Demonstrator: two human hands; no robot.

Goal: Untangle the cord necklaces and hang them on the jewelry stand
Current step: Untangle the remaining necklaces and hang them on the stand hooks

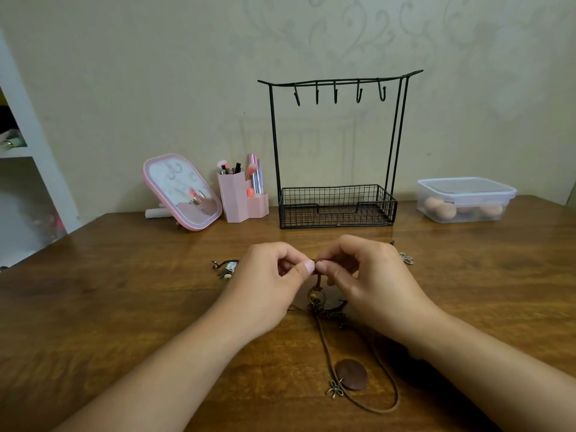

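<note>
A tangle of brown cord necklaces point(325, 310) lies on the wooden table in front of me. My left hand point(271, 275) and my right hand point(364, 269) both pinch the cord at one spot, fingertips almost touching, just above the table. Below them hang a ring charm and coiled metal pieces. A brown round pendant point(351, 374) with a small metal bow lies nearer to me, on a cord loop. The black wire jewelry stand point(338, 145) rises behind my hands; its several hooks are bare and its basket base holds nothing.
A pink mirror point(182, 191) and a pink holder with brushes point(241, 198) stand left of the stand. A lidded clear box point(466, 199) sits at the back right. Small charms lie at the left point(226, 269) and right point(406, 258) of my hands.
</note>
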